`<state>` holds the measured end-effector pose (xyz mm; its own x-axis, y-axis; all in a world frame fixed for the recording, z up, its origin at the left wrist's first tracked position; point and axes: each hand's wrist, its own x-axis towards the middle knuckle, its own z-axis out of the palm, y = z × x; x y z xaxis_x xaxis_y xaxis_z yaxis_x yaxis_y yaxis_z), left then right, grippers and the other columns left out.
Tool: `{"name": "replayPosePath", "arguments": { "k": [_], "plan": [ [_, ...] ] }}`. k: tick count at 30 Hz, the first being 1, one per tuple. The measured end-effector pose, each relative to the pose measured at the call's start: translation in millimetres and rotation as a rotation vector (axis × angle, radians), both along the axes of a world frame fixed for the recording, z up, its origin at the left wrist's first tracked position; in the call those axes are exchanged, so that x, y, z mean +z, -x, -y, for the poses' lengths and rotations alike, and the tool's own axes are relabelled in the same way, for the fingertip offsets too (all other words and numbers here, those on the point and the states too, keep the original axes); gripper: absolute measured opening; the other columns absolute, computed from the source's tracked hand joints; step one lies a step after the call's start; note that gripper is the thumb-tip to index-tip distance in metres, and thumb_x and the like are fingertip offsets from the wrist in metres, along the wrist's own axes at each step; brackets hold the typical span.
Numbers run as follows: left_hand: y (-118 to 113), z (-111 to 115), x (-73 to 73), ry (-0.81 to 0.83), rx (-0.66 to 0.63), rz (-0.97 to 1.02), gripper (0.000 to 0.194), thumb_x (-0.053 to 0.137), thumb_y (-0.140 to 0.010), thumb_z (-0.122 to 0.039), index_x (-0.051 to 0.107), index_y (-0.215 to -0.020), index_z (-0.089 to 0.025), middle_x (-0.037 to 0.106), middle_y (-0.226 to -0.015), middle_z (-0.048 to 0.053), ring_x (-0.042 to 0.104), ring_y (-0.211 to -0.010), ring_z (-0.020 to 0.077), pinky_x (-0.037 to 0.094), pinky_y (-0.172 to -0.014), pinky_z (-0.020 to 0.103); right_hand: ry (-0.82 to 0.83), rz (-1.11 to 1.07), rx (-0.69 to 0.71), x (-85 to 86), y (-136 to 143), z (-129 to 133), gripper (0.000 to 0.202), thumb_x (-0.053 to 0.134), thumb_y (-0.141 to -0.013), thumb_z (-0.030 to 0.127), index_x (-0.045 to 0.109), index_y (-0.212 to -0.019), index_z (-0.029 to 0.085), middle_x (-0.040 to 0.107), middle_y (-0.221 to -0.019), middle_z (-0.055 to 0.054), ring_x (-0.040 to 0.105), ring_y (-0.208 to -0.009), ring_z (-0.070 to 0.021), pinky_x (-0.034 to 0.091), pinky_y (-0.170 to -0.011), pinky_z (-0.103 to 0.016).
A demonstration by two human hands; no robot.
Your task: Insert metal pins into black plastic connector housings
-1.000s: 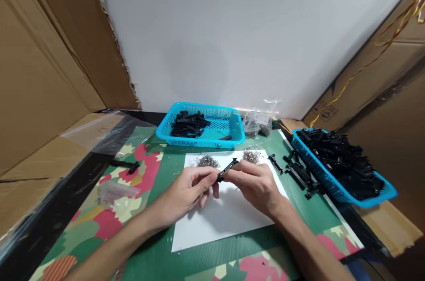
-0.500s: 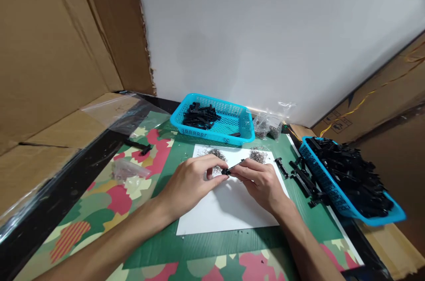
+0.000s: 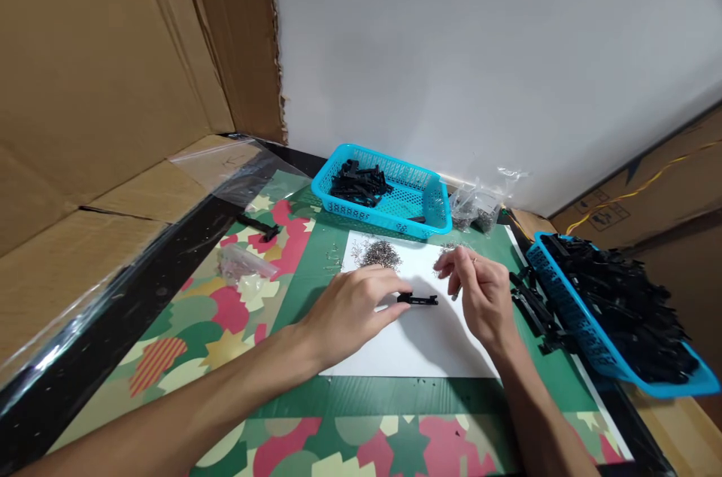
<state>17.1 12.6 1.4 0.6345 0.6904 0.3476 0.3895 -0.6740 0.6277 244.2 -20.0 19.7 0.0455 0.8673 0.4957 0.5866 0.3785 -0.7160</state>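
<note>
Your left hand point(image 3: 353, 311) alone pinches the black part point(image 3: 420, 301) | right hand point(image 3: 486, 296) now off it, curled by metal bits point(image 3: 450, 247), contents unclear | part's right end uncovered

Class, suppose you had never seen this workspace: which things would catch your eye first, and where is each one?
A bright blue basket at the back and a second blue basket on the right, heaped with black parts, stand out most. Near the middle, the left hand pinches a slim black piece above a white sheet, with a pile of tiny metallic bits just beyond.
</note>
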Motion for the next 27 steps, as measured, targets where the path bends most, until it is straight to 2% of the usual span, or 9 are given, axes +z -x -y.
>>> {"name": "replayPosePath", "arguments": {
  "k": [1, 3, 5, 7, 9, 13, 19, 27],
  "plan": [
    [0, 1, -2.0, -0.011, -0.013, -0.008, 0.017, 0.074, -0.096, -0.020, 0.078, -0.113, -0.021, 0.081, -0.110, 0.004, 0.074, -0.101, 0.0235, 0.056, -0.084, 0.034, -0.014, 0.003, -0.002, -0.7, 1, 0, 0.062, 0.043, -0.112, 0.043, 0.059, -0.057, 0.020, 0.071, -0.073, -0.006, 0.064, -0.070, -0.0165, 0.047, -0.069, -0.030],
    [-1, 2, -5.0, -0.032, -0.031, -0.033, 0.016, 0.073, -0.097, -0.021, 0.077, -0.112, -0.020, 0.080, -0.110, 0.004, 0.074, -0.104, 0.0243, 0.056, -0.085, 0.034, -0.032, 0.023, -0.044, -1.8, 4, 0, 0.066, 0.041, -0.112, 0.046, 0.058, -0.054, 0.020, 0.066, -0.063, -0.005, 0.062, -0.064, -0.0163, 0.046, -0.066, -0.030],
    [-1, 2, -6.1, -0.055, -0.048, -0.070, 0.016, 0.072, -0.098, -0.022, 0.077, -0.114, -0.020, 0.080, -0.109, 0.005, 0.073, -0.104, 0.0247, 0.056, -0.085, 0.034, 0.003, 0.007, -0.115, -3.5, 8, -1, 0.070, 0.044, -0.110, 0.052, 0.057, -0.049, 0.020, 0.054, -0.048, -0.001, 0.053, -0.049, -0.0137, 0.039, -0.055, -0.029],
    [-1, 3, -5.4, -0.080, -0.071, -0.096, 0.019, 0.070, -0.100, -0.023, 0.076, -0.118, -0.022, 0.079, -0.108, 0.004, 0.073, -0.105, 0.0244, 0.056, -0.084, 0.034, 0.093, -0.055, -0.147, -6.1, 12, -4, 0.069, 0.053, -0.105, 0.058, 0.060, -0.048, 0.019, 0.045, -0.041, 0.002, 0.043, -0.040, -0.0111, 0.032, -0.047, -0.028],
    [-2, 4, -3.6, -0.098, -0.092, -0.110, 0.019, 0.069, -0.101, -0.022, 0.076, -0.119, -0.022, 0.079, -0.108, 0.004, 0.072, -0.103, 0.0236, 0.056, -0.083, 0.034, 0.173, -0.144, -0.120, -8.8, 18, -6, 0.066, 0.060, -0.100, 0.061, 0.063, -0.050, 0.018, 0.044, -0.042, 0.002, 0.039, -0.040, -0.0099, 0.028, -0.044, -0.027],
    [-4, 6, -0.2, -0.112, -0.106, -0.133, 0.014, 0.068, -0.101, -0.020, 0.076, -0.112, -0.019, 0.077, -0.101, 0.004, 0.071, -0.099, 0.0239, 0.055, -0.080, 0.034, 0.240, -0.285, -0.034, -12.3, 29, -8, 0.069, 0.057, -0.100, 0.064, 0.056, -0.049, 0.018, 0.043, -0.044, 0.002, 0.037, -0.041, -0.0092, 0.027, -0.044, -0.026],
    [-5, 6, 0.2, -0.116, -0.095, -0.137, 0.013, 0.070, -0.099, -0.019, 0.076, -0.111, -0.019, 0.077, -0.099, 0.004, 0.073, -0.096, 0.0235, 0.054, -0.078, 0.032, 0.240, -0.206, -0.007, -13.8, 35, -7, 0.072, 0.048, -0.105, 0.061, 0.039, -0.046, 0.021, 0.035, -0.044, 0.003, 0.034, -0.043, -0.0092, 0.030, -0.048, -0.027],
    [-6, 8, -1.6, -0.133, -0.076, -0.144, 0.011, 0.071, -0.099, -0.020, 0.077, -0.107, -0.019, 0.079, -0.101, 0.003, 0.074, -0.097, 0.0239, 0.054, -0.079, 0.033, 0.231, -0.115, -0.012, -15.5, 34, -7, 0.071, 0.046, -0.106, 0.059, 0.040, -0.047, 0.021, 0.037, -0.043, 0.003, 0.036, -0.043, -0.0092, 0.031, -0.050, -0.027]
  ]
}}
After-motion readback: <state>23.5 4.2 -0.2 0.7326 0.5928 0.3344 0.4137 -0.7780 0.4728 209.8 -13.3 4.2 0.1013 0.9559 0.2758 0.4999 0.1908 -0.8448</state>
